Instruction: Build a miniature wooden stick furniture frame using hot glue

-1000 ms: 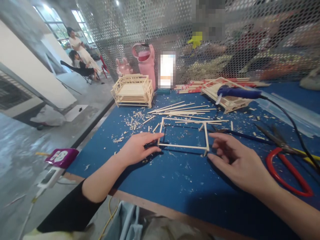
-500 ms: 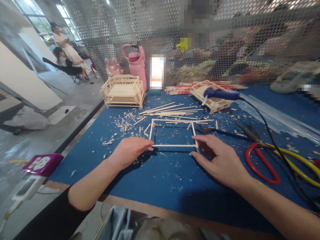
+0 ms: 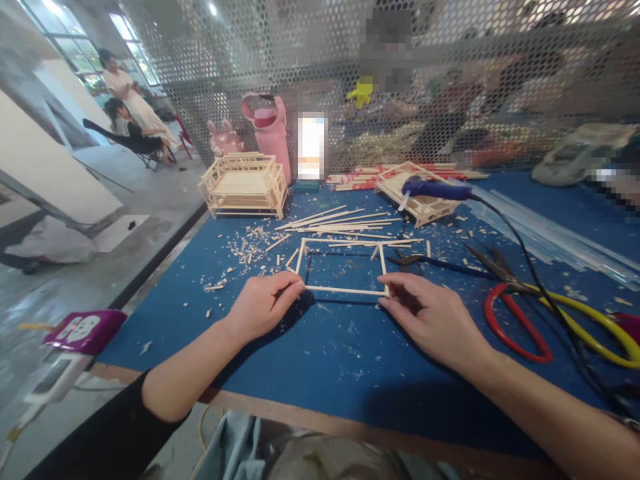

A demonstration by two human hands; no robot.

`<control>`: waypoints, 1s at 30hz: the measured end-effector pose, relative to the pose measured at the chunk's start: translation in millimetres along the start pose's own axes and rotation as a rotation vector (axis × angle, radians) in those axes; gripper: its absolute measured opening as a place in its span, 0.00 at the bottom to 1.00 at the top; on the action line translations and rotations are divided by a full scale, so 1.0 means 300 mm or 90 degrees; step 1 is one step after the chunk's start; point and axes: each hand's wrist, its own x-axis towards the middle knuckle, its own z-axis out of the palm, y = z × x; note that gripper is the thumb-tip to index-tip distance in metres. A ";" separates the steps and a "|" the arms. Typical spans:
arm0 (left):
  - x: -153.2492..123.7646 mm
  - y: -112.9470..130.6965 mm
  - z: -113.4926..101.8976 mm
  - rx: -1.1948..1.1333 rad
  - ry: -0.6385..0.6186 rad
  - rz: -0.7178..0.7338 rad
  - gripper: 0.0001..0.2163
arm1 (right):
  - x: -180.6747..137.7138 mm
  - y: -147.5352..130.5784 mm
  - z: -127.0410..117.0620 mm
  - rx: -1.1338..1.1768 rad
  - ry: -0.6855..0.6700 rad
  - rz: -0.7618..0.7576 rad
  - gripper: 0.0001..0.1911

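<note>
A small rectangular frame of thin wooden sticks (image 3: 344, 289) stands on the blue table mat (image 3: 350, 353). My left hand (image 3: 265, 303) pinches the frame's near left corner with curled fingers. My right hand (image 3: 430, 320) pinches its near right corner. Both hands rest low on the mat, one at each end of the near stick.
Loose sticks (image 3: 345, 220) and wood chips lie behind the frame. A blue glue gun (image 3: 435, 189) rests on a wooden model. Red-handled scissors (image 3: 515, 320) and yellow-handled pliers (image 3: 595, 327) lie to the right. A finished wooden bed model (image 3: 245, 187) stands back left by a pink bottle (image 3: 267, 130). People sit far left.
Both hands have closed in on the frame: from loose fingers beside it to pinching its two near corners. The view shifted slightly right.
</note>
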 end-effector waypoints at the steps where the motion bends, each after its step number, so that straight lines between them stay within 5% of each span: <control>1: 0.000 0.000 0.001 -0.003 -0.007 -0.005 0.15 | 0.000 0.001 0.000 0.003 0.000 0.001 0.11; 7: -0.001 -0.013 0.006 -0.028 0.018 -0.005 0.14 | 0.000 -0.009 -0.004 0.049 -0.006 0.028 0.12; 15: 0.001 -0.018 0.011 -0.030 0.033 0.027 0.12 | -0.003 0.001 0.027 0.319 -0.047 0.112 0.19; 25: 0.011 -0.004 0.003 -0.073 0.046 -0.045 0.11 | 0.008 0.011 -0.011 0.208 -0.003 0.133 0.32; 30: 0.011 -0.008 0.004 -0.144 0.069 -0.139 0.11 | 0.002 0.002 -0.014 0.223 -0.068 0.179 0.30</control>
